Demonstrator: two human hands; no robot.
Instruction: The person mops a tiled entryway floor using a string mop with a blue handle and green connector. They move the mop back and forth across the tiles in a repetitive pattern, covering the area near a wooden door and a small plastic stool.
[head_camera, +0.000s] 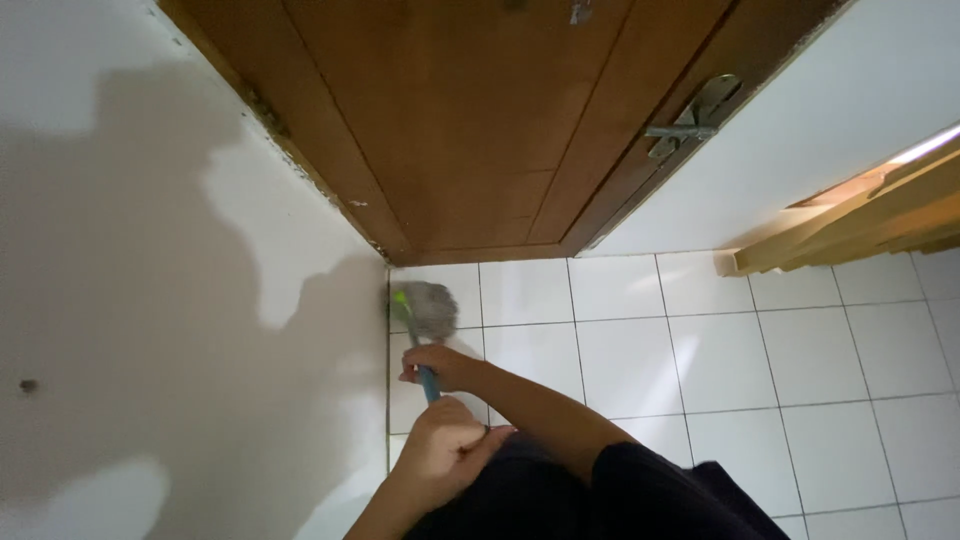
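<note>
Mop (428, 312), both hands gripping, white tiles (640, 350)

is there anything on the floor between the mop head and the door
Nothing visible does. The grey mop head sits on the white tiled floor in the corner by the wall, and the strip of tile up to the wooden door looks bare. Both hands grip the blue handle.

This is a home, in a corner by an entrance or hallway: a brown wooden door (470, 120) with a metal lever handle (695, 118), plain white painted walls (150, 250), a white tiled floor (720, 360) and pale wooden stair parts (860, 215) at the right.
</note>
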